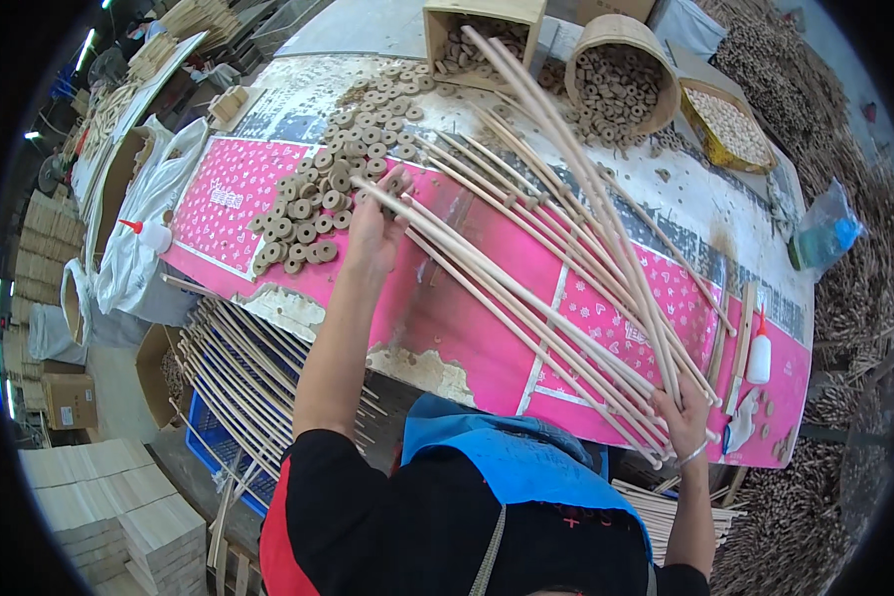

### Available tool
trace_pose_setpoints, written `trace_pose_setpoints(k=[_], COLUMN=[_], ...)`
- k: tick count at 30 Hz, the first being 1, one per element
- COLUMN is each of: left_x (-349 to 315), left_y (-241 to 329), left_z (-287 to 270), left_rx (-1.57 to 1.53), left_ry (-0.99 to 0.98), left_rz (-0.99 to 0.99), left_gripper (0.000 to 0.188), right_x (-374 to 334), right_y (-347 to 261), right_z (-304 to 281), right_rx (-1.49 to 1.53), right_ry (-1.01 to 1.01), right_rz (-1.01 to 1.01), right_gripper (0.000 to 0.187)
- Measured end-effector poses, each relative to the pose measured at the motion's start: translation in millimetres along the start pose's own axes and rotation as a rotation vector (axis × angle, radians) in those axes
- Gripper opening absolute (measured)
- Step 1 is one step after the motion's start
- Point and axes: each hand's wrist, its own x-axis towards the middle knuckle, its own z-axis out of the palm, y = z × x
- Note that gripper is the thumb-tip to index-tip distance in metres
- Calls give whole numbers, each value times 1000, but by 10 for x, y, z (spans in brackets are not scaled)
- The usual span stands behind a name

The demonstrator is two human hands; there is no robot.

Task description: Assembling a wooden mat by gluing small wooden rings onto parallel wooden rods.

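My right hand [683, 425] is closed around the near ends of thin wooden sticks [621, 233]; two of them rise toward the far side, blurred at their tips. My left hand [375, 226] is closed near the far end of another wooden stick [507, 266], beside a heap of brown ring-shaped discs [318, 199]. Its fingers are partly hidden, so I cannot see whether a disc is in them too. More loose sticks [526, 333] lie slantwise between my hands on the pink table covering [477, 243]. Several sticks beyond them carry brown pieces near their far ends.
At the back, a wooden box [484, 8] and a tipped round tub [621, 35] hold discs. A yellow tray [713, 149] of pale pieces stands right of them. White bottles [759, 358] [152, 234] sit at both sides. Sticks fill a blue crate [201, 447] below left.
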Motion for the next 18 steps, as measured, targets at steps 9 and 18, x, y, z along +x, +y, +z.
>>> trace_pose_setpoints(k=[9,18], left_x=[317,413], left_y=[4,-9], left_z=[84,166], left_rx=[-75,38], left_ry=[-170,-193], left_rz=[-30,-59], left_gripper=[33,35], right_x=[-200,-192], right_y=[148,291], right_z=[-134,-175], right_rx=[-11,-82], right_ry=[115,153], right_rz=[37,4], right_gripper=[10,9])
